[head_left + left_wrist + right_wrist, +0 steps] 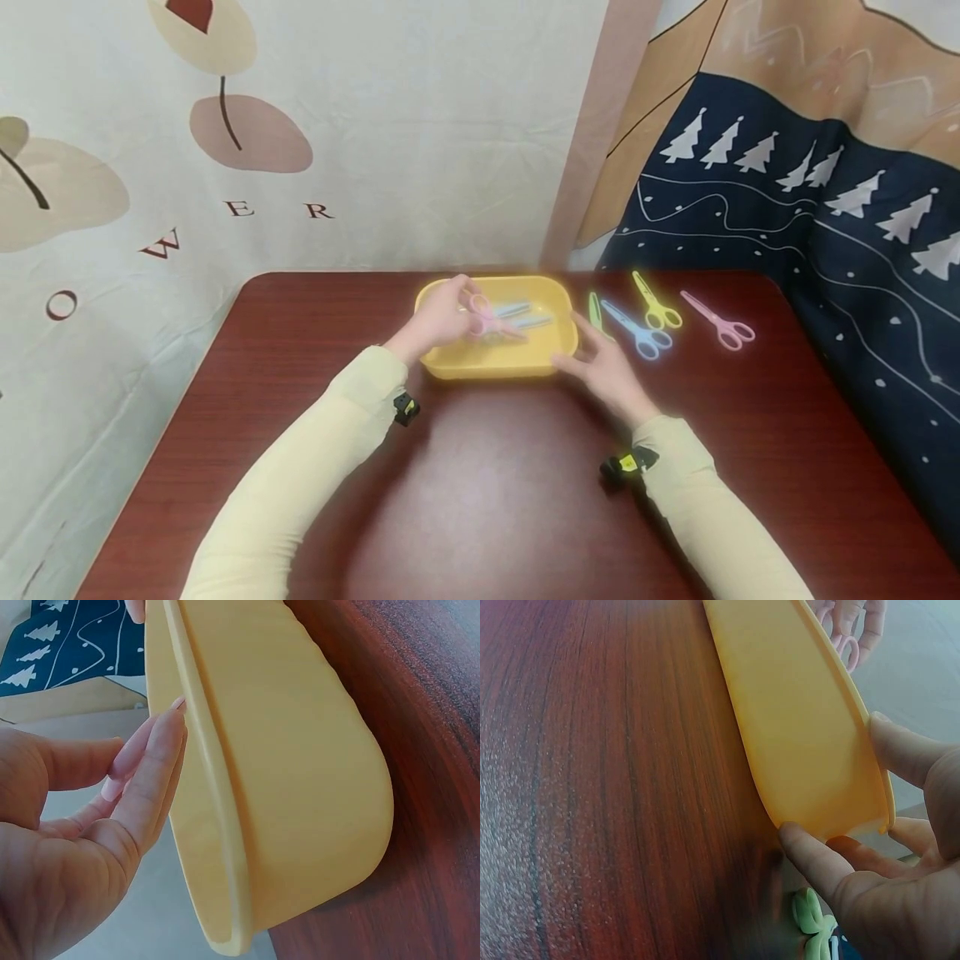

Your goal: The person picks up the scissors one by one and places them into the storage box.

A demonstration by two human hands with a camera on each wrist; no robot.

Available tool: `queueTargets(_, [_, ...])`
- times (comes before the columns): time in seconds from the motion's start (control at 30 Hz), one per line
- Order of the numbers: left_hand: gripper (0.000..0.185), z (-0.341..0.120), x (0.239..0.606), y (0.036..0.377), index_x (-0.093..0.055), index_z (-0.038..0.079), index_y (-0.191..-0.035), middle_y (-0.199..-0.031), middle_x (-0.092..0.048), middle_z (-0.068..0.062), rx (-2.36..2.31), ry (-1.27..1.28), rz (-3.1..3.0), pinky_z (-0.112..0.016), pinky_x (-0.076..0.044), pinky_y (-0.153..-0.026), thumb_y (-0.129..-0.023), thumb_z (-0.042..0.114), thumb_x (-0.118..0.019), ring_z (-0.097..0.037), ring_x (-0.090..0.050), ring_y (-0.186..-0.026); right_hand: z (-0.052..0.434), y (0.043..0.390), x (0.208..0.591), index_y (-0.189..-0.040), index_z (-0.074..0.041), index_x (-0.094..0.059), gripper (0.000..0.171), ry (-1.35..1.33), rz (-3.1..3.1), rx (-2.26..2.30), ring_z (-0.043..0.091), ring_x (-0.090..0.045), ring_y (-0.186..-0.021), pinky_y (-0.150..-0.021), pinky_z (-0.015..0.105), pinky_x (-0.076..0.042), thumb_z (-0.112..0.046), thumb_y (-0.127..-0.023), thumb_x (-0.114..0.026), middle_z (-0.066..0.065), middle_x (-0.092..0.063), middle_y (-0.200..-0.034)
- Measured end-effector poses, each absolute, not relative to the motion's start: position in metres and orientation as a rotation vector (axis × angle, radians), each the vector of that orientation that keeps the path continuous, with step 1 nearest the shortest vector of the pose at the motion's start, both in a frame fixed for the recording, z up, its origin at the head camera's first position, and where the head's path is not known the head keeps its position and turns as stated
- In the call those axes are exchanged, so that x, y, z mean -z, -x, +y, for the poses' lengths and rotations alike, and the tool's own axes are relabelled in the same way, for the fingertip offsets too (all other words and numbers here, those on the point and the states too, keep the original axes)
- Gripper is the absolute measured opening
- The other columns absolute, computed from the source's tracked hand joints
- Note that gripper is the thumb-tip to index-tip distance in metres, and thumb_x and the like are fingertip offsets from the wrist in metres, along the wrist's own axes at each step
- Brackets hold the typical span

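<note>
The head view looks forward and down over the surface (480, 500), with the yellow plastic tray (495, 367) at mid-frame. Both wrist views sit close, turned sideways, sharing that tray's outer wall: centre in the left's, upper centre-right in the right's.

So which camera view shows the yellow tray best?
Head: the yellow tray shows nearly its whole rim and its floor there, though the left hand covers part. Left wrist gives mainly one outer side and the rim; right wrist, an outer side and the end the right hand grips.
</note>
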State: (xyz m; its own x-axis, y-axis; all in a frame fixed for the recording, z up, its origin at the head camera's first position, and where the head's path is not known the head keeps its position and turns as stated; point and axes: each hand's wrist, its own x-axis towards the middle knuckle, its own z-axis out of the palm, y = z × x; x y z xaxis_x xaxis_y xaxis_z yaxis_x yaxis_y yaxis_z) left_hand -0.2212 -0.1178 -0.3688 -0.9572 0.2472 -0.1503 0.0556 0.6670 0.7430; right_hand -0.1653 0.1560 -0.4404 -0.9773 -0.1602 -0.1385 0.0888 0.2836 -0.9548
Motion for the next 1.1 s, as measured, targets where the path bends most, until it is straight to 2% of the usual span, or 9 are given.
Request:
queueTargets(0.27, [0.053,-0.114,0.372,0.223,-0.057,0.002,-0.129,-0.119,-0.067,-0.019,-1.103,-0.267,2.682,-0.043,-0.054,-0.093,-0.079,0.0,-0.078,-0.034,-0.062,-0.107,0.157,0.165,0.442,-0.164,-0.027,-0.029,0.088,0.103,2.344,1.775,0.034,-0.059,-0.133,-0.097,0.033,-0.056,-0.017,-0.092,-0.079,0.009,-0.04,-0.164])
queueTargets(0.5, [0.053,-0.111,0.374,0.222,-0.057,-0.002,-0.13,-0.121,-0.066,-0.022,-1.099,-0.29,2.659,-0.042,-0.056,-0.091,-0.08,-0.002,-0.075,-0.035,-0.063,-0.107,0.157,0.165,0.442,-0.165,-0.027,-0.03,0.088,0.09,2.347,1.768,0.033,-0.059,-0.133,-0.098,0.034,-0.055,-0.019,-0.092,-0.079,0.008,-0.04,-0.163])
queueTargets(0.73, [0.044,-0.108,0.374,0.222,-0.06,-0.002,-0.127,-0.117,-0.067,-0.021,-1.094,-0.301,2.651,-0.043,-0.056,-0.09,-0.084,0.0,-0.069,-0.035,-0.064,-0.105,0.156,0.165,0.44,-0.164,-0.027,-0.03,0.087,0.091,2.336,1.772,0.034,-0.058,-0.134,-0.099,0.035,-0.055,-0.019,-0.093,-0.078,0.008,-0.039,-0.164])
queueTargets(1.1, [0.044,-0.102,0.379,0.222,-0.061,-0.003,-0.124,-0.115,-0.068,-0.022,-1.092,-0.299,2.62,-0.041,-0.057,-0.087,-0.081,-0.001,-0.07,-0.034,-0.064,-0.103,0.156,0.165,0.44,-0.164,-0.031,-0.031,0.087,0.086,2.342,1.76,0.032,-0.059,-0.133,-0.099,0.035,-0.055,-0.025,-0.091,-0.08,0.005,-0.04,-0.163])
